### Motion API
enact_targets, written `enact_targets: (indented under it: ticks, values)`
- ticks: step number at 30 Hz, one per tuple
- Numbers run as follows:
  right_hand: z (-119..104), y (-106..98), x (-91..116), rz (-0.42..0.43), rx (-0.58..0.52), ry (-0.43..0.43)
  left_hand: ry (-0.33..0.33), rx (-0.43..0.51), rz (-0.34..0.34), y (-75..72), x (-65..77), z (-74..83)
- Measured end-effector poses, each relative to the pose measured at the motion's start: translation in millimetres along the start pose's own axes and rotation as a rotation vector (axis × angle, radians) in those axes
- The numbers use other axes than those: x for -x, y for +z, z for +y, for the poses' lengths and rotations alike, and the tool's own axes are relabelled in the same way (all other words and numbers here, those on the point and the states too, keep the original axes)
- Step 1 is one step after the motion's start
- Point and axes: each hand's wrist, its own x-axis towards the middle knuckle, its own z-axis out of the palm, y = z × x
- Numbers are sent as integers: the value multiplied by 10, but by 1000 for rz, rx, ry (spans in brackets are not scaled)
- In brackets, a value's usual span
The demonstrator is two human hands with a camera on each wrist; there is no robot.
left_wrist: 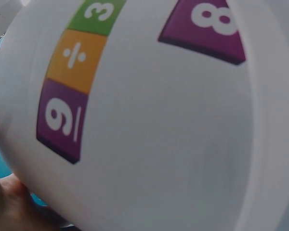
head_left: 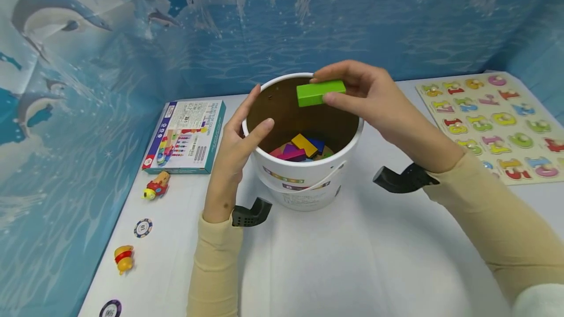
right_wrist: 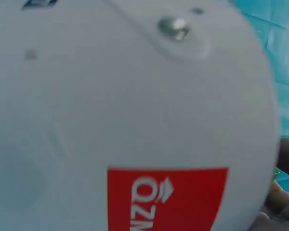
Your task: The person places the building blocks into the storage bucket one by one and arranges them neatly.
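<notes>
A white bucket with a wire-like handle and printed number tiles stands on the table in the head view. Several coloured wooden blocks lie at its bottom, yellow, magenta, purple and blue among them. My left hand holds the bucket's left side, thumb over the rim and fingers along the outside. Above the bucket's opening, my right hand pinches a green block between thumb and fingers. Both wrist views are mostly filled by the bucket wall, with the left hand at a lower corner.
A boxed set lies left of the bucket. Nearer along the left edge are a small toy figure, a poker chip, a yellow-and-red toy and another chip. A number puzzle board lies at the right.
</notes>
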Motion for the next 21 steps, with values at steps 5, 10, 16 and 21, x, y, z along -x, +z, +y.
enact_targets:
  ticks: [5,10,16,21]
  values:
    - [35,29,-254,-109,260,63,-5,10,-7,1,-2,-4]
    - [74,64,-432,-311,441,86,-11,13,-13,3,-1,4]
    - [119,147,-516,-506,592,68,-13,18,-13,7,4,19]
    - [159,160,-496,-460,619,-13,-10,31,-18,6,1,18]
